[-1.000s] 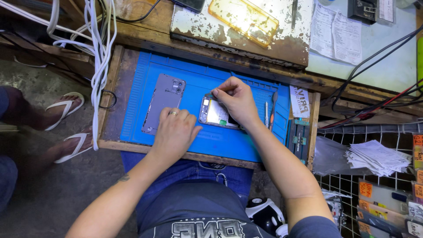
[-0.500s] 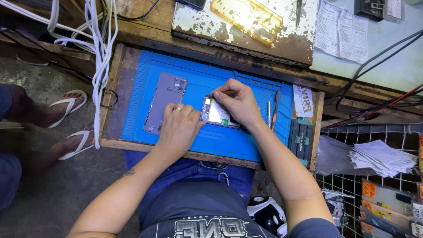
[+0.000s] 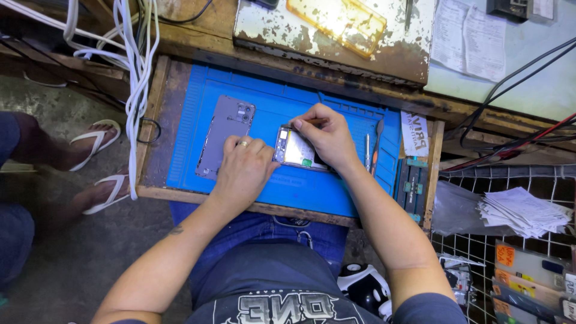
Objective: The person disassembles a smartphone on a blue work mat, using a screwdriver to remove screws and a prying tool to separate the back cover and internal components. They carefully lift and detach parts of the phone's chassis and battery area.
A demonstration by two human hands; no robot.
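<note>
A white label (image 3: 414, 133) lies right of the blue mat (image 3: 282, 186); orange-tagged packets (image 3: 528, 264) fill the wire basket.

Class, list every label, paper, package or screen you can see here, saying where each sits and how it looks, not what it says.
White label: right end of blue mat, small rectangle, dark print.
Printed sheets: top right, white.
Paper stack: wire basket at right, white, fanned.
Flat packets: bottom right, orange tag.

A bright blue work mat (image 3: 282, 186) with ridged edges covers the brown wooden bench (image 3: 180, 195). On it lies a grey-lilac phone back cover (image 3: 225, 135). The opened phone (image 3: 298, 150) shows a pale, silvery inside with a small green patch. White cables (image 3: 135, 72) hang at one side; a translucent yellow case (image 3: 336, 21) sits on a rust-flecked white plate (image 3: 396, 54).
</note>
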